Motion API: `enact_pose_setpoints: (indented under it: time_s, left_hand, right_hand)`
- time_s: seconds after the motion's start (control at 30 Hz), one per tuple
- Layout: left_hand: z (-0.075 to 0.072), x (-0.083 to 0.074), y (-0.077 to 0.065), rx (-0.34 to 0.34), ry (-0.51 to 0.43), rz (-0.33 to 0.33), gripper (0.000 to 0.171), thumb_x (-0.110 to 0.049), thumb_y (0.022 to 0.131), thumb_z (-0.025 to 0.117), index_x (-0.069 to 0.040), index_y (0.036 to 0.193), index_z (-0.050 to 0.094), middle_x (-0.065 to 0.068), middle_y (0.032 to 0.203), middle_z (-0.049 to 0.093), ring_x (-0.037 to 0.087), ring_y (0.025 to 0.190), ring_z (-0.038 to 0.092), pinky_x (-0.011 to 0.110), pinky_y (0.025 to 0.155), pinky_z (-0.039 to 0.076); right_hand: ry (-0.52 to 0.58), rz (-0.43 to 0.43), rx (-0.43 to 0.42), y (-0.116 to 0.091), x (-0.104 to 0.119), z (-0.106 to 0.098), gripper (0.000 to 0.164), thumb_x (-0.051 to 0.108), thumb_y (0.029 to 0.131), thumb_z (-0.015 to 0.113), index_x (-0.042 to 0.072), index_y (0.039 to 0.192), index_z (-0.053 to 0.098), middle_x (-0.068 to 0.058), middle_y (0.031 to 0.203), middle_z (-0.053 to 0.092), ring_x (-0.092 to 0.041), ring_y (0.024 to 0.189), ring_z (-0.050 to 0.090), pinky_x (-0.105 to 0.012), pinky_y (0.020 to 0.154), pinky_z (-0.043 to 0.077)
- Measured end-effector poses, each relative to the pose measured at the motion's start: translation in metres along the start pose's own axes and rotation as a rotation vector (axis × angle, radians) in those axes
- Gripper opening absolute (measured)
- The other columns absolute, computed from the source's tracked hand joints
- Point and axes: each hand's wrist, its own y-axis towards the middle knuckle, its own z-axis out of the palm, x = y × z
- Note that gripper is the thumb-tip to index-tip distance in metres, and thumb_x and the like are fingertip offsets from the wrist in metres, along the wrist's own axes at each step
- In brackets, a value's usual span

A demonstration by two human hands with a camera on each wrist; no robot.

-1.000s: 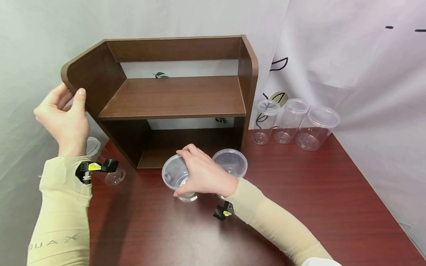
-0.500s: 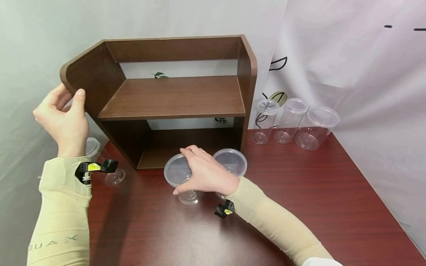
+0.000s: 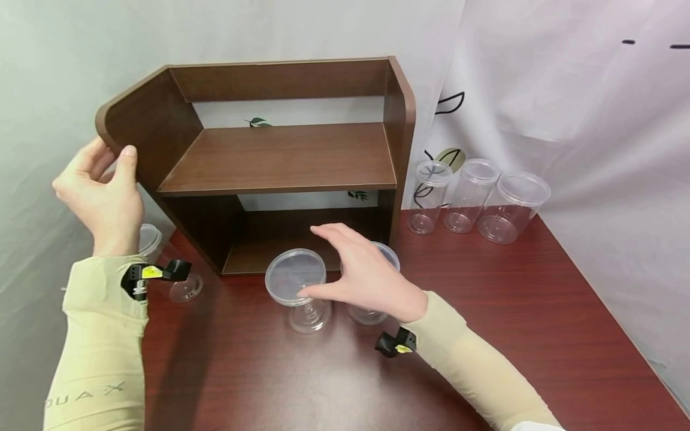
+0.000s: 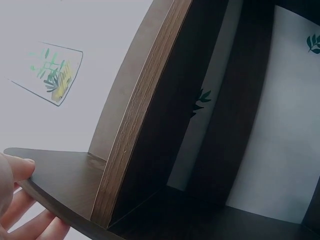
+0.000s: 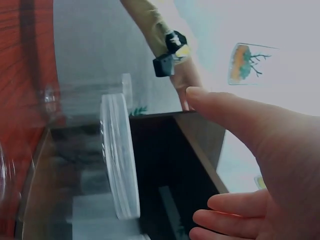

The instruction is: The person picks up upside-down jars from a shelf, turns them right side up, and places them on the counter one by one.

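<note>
My left hand [image 3: 105,206] grips the front edge of the left side panel of a brown two-tier wooden shelf [image 3: 286,157]. The left wrist view has the thumb on one face of that panel [image 4: 65,172] and fingers on the other. Fingers spread, my right hand [image 3: 372,275] is up at lid height beside a clear lidded plastic jar [image 3: 295,276], holding nothing. In the right wrist view a gap separates the hand from the jar's lid [image 5: 120,160]. A second clear jar [image 3: 369,317] stands behind the right hand, partly hidden by it.
Three clear lidded jars stand to the right of the shelf, one of them wider [image 3: 509,209]. Another clear jar [image 3: 185,288] is on the left, partly covered by the left forearm. The reddish-brown table [image 3: 485,347] meets white cloth walls.
The right hand has come off the jar and moved right, its fingers spreading wider. The jar is upright and has shifted slightly right. My left hand stays on the shelf panel.
</note>
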Motion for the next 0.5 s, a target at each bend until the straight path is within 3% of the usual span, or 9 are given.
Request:
enact_pose_setpoints:
  time_s: [0.33, 0.5]
  left_hand:
    - [-0.001, 0.000, -0.003, -0.005, 0.032, 0.019, 0.026, -0.010, 0.088, 0.078, -0.017, 0.113, 0.080, 0.002, 0.110, 0.075, 0.010, 0.100, 0.070, 0.020, 0.094, 0.050]
    - [0.002, -0.006, -0.009, 0.001, 0.001, 0.032, 0.035, -0.007, 0.088, 0.076, -0.015, 0.123, 0.074, 0.004, 0.123, 0.069, 0.015, 0.107, 0.066, 0.021, 0.097, 0.048]
  right_hand:
    - [0.050, -0.036, -0.144, -0.025, -0.027, -0.033, 0.087, 0.049, 0.074, 0.090, 0.013, 0.144, 0.054, 0.003, 0.141, 0.055, -0.010, 0.130, 0.049, -0.032, 0.108, 0.041]
    - [0.031, -0.036, -0.223, -0.042, -0.044, -0.050, 0.081, 0.041, 0.074, 0.093, 0.014, 0.142, 0.058, 0.002, 0.138, 0.059, -0.013, 0.127, 0.053, -0.035, 0.107, 0.043]
